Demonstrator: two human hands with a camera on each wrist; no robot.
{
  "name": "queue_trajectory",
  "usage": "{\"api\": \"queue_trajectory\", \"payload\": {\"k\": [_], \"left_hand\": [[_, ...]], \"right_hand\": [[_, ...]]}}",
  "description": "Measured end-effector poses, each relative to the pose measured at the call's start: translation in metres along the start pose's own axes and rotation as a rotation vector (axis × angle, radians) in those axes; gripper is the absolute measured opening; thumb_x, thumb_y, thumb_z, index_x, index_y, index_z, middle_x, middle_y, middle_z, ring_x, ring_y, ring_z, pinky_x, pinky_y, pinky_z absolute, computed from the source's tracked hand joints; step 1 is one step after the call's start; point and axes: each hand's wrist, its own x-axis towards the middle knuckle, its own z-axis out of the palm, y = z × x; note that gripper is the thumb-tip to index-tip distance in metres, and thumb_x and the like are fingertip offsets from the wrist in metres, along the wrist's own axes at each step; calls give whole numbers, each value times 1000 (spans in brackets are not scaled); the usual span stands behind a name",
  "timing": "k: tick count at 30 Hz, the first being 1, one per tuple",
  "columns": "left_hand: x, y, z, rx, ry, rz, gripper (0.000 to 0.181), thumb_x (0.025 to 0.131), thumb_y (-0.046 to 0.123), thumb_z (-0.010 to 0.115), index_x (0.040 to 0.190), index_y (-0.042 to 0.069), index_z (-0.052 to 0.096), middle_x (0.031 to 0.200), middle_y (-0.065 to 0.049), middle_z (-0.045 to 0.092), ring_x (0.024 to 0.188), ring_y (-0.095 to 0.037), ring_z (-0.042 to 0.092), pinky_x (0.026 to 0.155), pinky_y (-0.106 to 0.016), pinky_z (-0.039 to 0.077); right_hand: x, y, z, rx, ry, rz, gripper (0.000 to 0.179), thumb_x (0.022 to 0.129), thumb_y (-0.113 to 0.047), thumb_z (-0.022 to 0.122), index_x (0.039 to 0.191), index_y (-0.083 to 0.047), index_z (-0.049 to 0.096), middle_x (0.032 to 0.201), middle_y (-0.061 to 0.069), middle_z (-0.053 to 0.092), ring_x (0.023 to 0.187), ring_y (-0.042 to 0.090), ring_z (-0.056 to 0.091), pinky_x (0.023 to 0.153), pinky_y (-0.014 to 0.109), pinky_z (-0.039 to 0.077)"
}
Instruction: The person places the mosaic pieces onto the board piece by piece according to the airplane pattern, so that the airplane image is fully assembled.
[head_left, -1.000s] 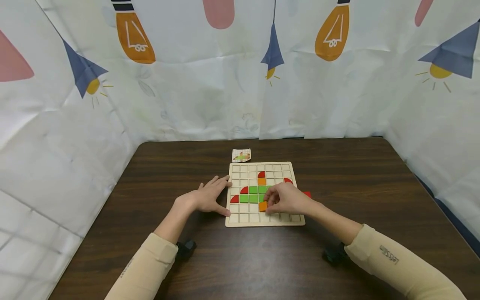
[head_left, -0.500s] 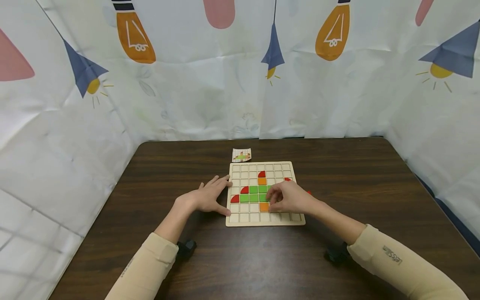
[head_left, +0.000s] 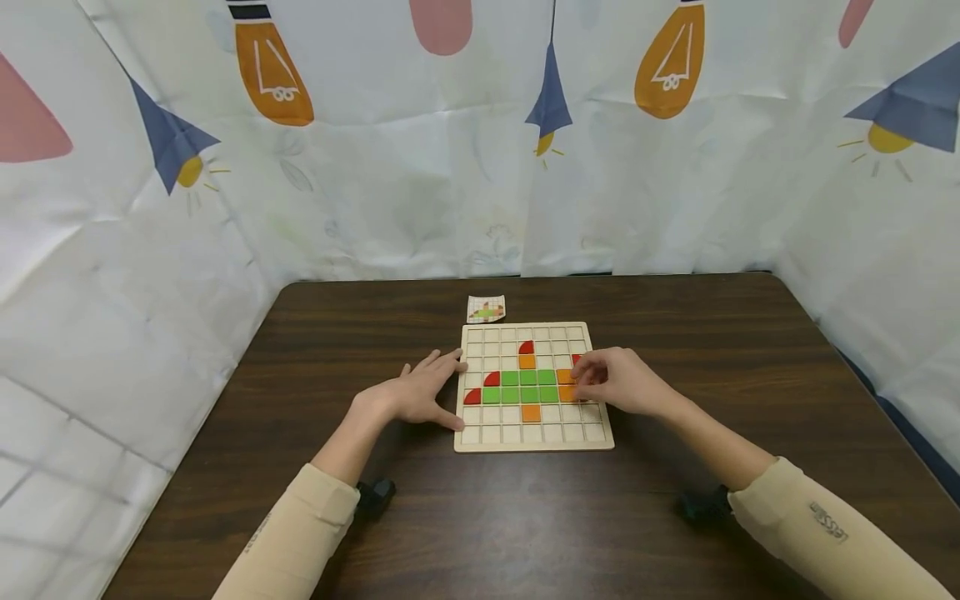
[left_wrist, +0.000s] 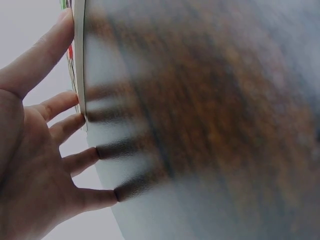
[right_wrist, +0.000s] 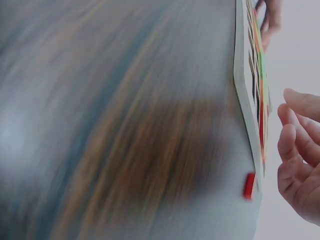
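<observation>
A light wooden grid board (head_left: 491,434) lies flat on the table. Green squares (head_left: 519,386) form a block on it, with red quarter-circle pieces (head_left: 472,397) to the left. One orange square (head_left: 531,413) sits alone in a cell below the green block. My left hand (head_left: 408,398) steadies the board's left edge with spread fingers, thumb and fingertips touching it. My right hand (head_left: 622,382) hovers over the right edge, partly covering orange squares (head_left: 565,377). In the right wrist view its fingers (right_wrist: 289,142) are loosely bent, apart from the thumb, holding nothing.
A small pattern card (head_left: 486,309) lies behind the board. Beside the board's edge in the right wrist view is a red piece (right_wrist: 249,186). The dark wooden table (head_left: 480,517) meets a printed curtain (head_left: 405,208) at the back.
My right hand has let go of the orange square, now in its cell below the green block, and has moved right, uncovering more green and orange squares. The left hand stays put.
</observation>
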Motion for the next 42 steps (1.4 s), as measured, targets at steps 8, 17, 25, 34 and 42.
{"api": "queue_trajectory", "payload": {"k": [8,17,25,34,42], "left_hand": [[0,0,-1,3,-2,-10,97,85,49,83,159,12,34,172,-9,9,156,-38,2,114,-75,6],[1,0,1,0,-1,-9,97,84,49,84,160,12,34,172,-9,9,156,-38,1,114,-74,6],[0,1,0,0,1,-13,98,84,49,84,160,12,34,171,-9,9,156,-38,2,114,-74,6],[-2,2,0,-10,1,-11,96,85,48,84,159,12,36,171,-9,9,156,-38,2,114,-74,6],[-2,2,0,-12,1,-11,95,85,47,84,159,12,36,171,-8,10,156,-37,1,114,-74,5]], "right_hand": [[-12,17,-19,-4,68,50,19,90,-16,81,103,-5,75,85,-2,68,76,19,60,65,30,51],[-24,33,-30,-52,103,100,17,93,-16,79,105,-6,74,89,-1,70,80,18,64,71,34,54],[-27,39,-35,-78,56,115,22,91,-18,81,106,-4,73,85,-2,66,73,17,59,66,32,49],[-27,41,-35,-125,0,126,24,87,-18,85,104,-6,73,83,-3,62,71,17,54,65,31,45],[-29,39,-37,-129,-42,140,25,86,-16,85,105,-4,73,83,-2,61,74,17,54,67,33,45]]}}
